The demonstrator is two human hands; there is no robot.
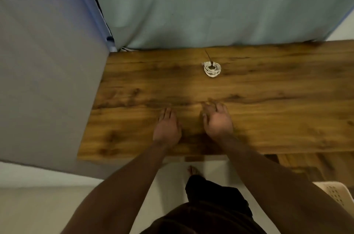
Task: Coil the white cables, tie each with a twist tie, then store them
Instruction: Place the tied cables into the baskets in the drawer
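One small white cable coil, cinched with a dark twist tie, lies far back on the brown wood-grain worktop, parked clear of the working space. Left hand and right hand rest empty near the front edge, each grip apart, fingers spread. A pale perforated plastic basket sits low right, probably the storage spot.

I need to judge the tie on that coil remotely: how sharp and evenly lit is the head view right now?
Head view: soft overall, dim warm light; the coiled white cable reads clearly, but its dark twist tie is thin and faint; the right hand has motion-blurred fingertips, the left hand is steadier; wide-angle bending skews the table edges; no glare.
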